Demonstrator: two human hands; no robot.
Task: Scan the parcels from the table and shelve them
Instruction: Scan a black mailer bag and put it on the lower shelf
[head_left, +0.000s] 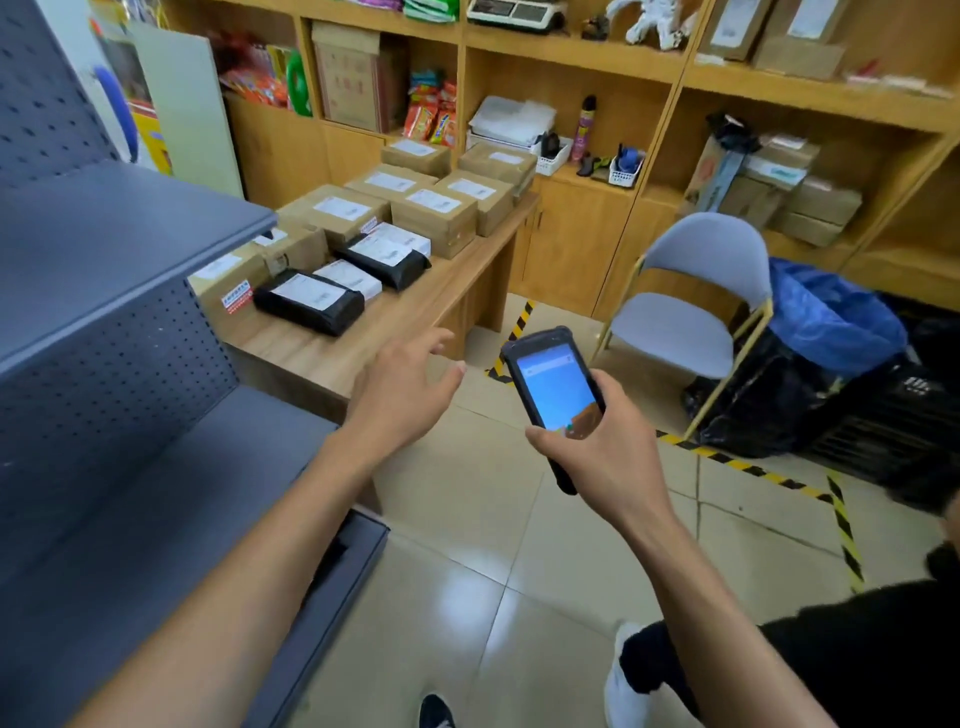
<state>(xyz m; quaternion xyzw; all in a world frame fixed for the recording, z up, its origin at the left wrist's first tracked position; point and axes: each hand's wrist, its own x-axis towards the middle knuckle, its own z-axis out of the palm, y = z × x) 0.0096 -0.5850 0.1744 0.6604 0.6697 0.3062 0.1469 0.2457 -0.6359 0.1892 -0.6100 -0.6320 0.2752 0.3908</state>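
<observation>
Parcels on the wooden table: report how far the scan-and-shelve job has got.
Done: nothing visible; the grey metal shelves show no parcels in view. In hand: the right hand grips the black handheld scanner, screen lit, while the open left hand reaches toward the wooden table. Left: all the brown cardboard boxes and black plastic mailers, which lie on the table.

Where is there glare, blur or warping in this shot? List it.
Head view: ceiling-light glare on the floor tiles; wide-angle warping bows the grey shelf and wooden shelving; top edge soft; parcel labels too small to read; scanner screen bright, in right hand.
</observation>
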